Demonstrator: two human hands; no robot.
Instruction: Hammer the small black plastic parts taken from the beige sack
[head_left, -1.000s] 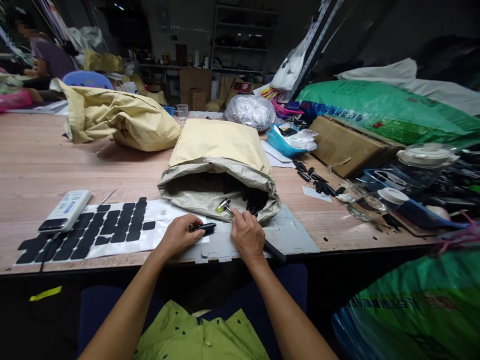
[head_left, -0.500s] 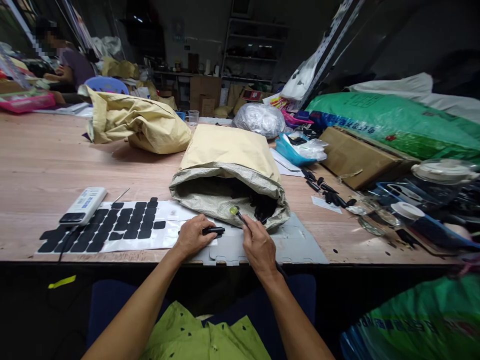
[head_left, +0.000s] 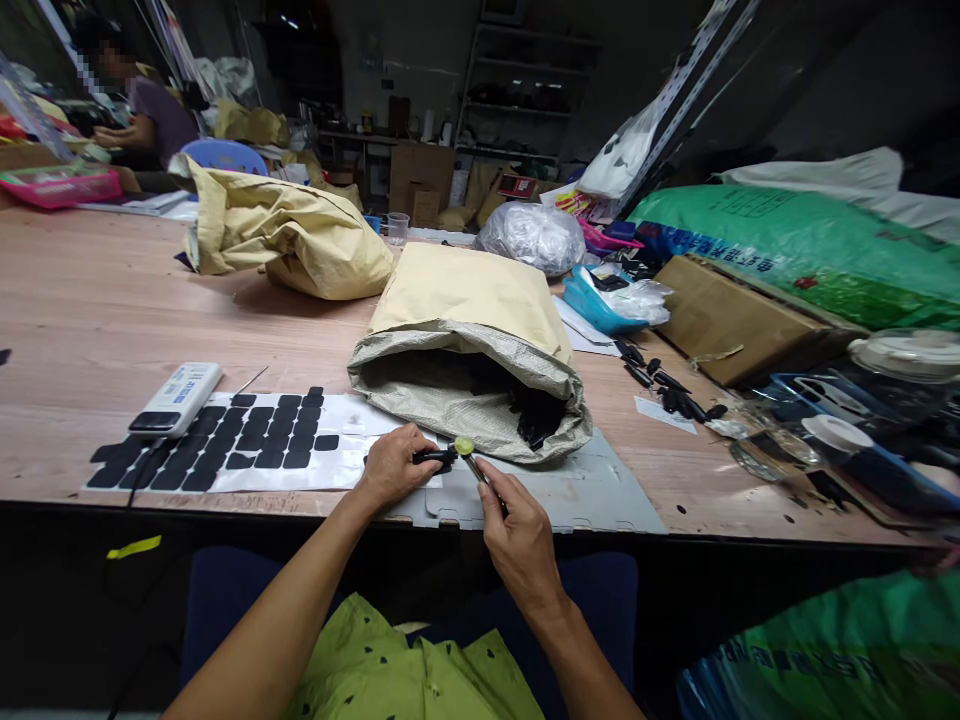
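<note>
My left hand (head_left: 399, 468) rests at the front of a grey board (head_left: 600, 497), its fingers closed on a black tube-like part (head_left: 426, 455). In my right hand (head_left: 519, 535) is a small hammer (head_left: 464, 446) with a round yellow-green head and a dark handle. The hammer's head is at the right end of the black part; whether they touch I cannot tell. Just beyond both hands lies a tan sack (head_left: 472, 290), its mouth facing me, with black pieces inside. Left of my left hand is a white sheet (head_left: 345, 415) carrying rows of black rounded stickers (head_left: 251, 435).
A white device (head_left: 176, 400) with a cable overlaps the sheet. Further back lie another tan sack (head_left: 300, 235) and a blue bag (head_left: 607, 300). Loose black parts (head_left: 664, 385), a cardboard box (head_left: 750, 310) and green sacks (head_left: 810, 240) are on the right. A person (head_left: 154, 115) sits far left.
The hammer has come down and left from in front of the sack's mouth to the black part's end. My left hand stays around the part. The whole view has shifted slightly.
</note>
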